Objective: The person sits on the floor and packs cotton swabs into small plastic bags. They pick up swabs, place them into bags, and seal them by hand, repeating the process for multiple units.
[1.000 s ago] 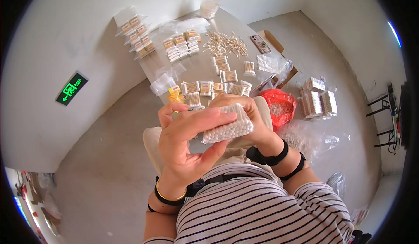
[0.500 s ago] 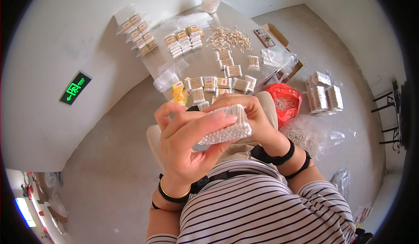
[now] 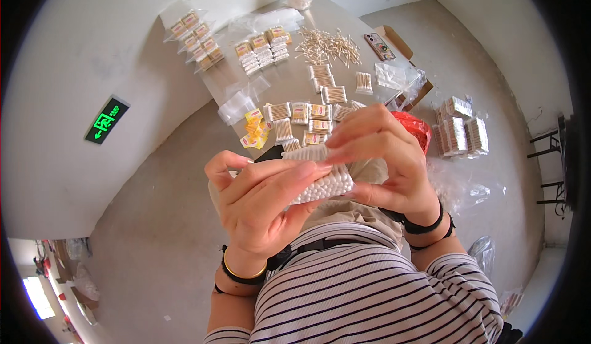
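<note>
A clear-wrapped pack of cotton swabs (image 3: 323, 186) is held up in front of my body, its white round tips facing me. My left hand (image 3: 255, 205) is closed around its left part, fingers across the top and thumb underneath. At the pack's right end is my right hand (image 3: 394, 165), its fingertips on the upper side and its thumb at the lower corner. My fingers hide part of the wrapper. Beyond the hands, several swab packs (image 3: 333, 94) lie on the table (image 3: 286, 88), some with yellow labels. Yellow cards (image 3: 255, 131) lie near the table's left edge.
Loose swabs (image 3: 329, 46) are heaped farther back, near a phone (image 3: 378, 46). Labelled packs (image 3: 261, 51) stand stacked at the far left. A red bag (image 3: 415, 128) is partly hidden behind my right hand. More bundled packs (image 3: 458, 131) stand on the right.
My right hand has lifted and shifted right, its fingers now arched over the pack's end. My left hand keeps its hold on the pack almost in place.
</note>
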Demonstrator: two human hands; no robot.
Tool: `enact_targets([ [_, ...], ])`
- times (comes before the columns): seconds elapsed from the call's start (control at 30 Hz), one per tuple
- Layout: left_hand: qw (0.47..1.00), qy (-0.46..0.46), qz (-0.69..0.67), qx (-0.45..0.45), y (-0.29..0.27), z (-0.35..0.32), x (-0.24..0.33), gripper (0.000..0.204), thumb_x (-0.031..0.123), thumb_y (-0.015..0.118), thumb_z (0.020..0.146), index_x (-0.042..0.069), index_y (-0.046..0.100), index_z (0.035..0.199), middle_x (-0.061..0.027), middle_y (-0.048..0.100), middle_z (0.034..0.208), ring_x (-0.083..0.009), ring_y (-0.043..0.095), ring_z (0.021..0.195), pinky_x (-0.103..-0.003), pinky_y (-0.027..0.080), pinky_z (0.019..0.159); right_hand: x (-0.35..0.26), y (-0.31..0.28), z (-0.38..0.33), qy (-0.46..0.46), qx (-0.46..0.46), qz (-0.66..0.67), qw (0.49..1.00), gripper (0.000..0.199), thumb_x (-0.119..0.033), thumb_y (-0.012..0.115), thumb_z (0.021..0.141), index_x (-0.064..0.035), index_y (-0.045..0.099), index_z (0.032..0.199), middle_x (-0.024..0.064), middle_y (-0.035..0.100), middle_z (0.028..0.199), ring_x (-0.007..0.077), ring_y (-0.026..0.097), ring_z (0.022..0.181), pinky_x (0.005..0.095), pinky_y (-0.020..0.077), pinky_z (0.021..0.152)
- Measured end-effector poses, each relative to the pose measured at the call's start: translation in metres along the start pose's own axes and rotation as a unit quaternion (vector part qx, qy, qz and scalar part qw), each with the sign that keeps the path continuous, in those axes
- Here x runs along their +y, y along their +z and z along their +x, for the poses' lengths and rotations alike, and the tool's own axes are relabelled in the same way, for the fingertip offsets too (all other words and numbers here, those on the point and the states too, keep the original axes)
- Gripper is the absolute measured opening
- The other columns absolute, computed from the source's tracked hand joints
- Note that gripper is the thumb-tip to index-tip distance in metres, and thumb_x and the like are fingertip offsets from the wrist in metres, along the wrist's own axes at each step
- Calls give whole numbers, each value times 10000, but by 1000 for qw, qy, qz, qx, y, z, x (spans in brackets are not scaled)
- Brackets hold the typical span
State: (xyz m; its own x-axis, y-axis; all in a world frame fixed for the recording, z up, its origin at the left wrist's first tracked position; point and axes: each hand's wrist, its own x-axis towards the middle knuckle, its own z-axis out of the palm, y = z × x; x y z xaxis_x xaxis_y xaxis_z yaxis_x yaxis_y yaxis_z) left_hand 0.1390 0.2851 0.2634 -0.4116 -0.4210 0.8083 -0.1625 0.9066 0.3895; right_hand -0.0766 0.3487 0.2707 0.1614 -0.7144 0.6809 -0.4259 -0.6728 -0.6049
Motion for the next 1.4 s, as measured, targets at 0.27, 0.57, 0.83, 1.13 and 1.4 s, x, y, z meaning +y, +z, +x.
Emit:
enact_targets([
  [0.27,994,-50,-97,-29,0,6,-6,343,184,889,770,117,720,1062,25,794,988,-117,700,850,-340,379,890,3,-1,2,-27,34,-23,999,252,-156,845,790,-67,773,1014,56,724,963,225,670,878,333,506,789],
  [0.57,991,-50,-117,-46,-2,11,-17,249,183,862,771,152,736,984,13,784,987,-151,692,863,-345,380,863,9,3,6,-23,47,2,999,278,-232,842,819,-63,766,1027,62,709,977,235,659,913,357,505,809],
  [0.83,991,-70,-101,-45,3,11,-14,226,173,851,777,153,739,972,20,785,966,-135,694,853,-339,372,907,13,1,6,-62,32,-64,996,292,-281,831,848,-49,754,1008,72,698,967,255,648,907,376,501,780],
  [1.13,992,-45,-95,-63,2,13,-16,244,194,865,766,175,757,984,29,786,968,-112,685,825,-329,357,880,20,1,2,-39,42,-23,998,247,-267,791,878,-48,753,985,72,697,958,249,648,893,371,498,773],
  [1.4,994,-80,-63,-45,1,12,-15,300,230,898,733,154,770,993,27,786,956,-103,682,809,-329,353,821,18,2,4,-27,56,-27,998,281,-171,862,781,-74,781,1031,47,712,963,219,654,881,354,499,812],
])
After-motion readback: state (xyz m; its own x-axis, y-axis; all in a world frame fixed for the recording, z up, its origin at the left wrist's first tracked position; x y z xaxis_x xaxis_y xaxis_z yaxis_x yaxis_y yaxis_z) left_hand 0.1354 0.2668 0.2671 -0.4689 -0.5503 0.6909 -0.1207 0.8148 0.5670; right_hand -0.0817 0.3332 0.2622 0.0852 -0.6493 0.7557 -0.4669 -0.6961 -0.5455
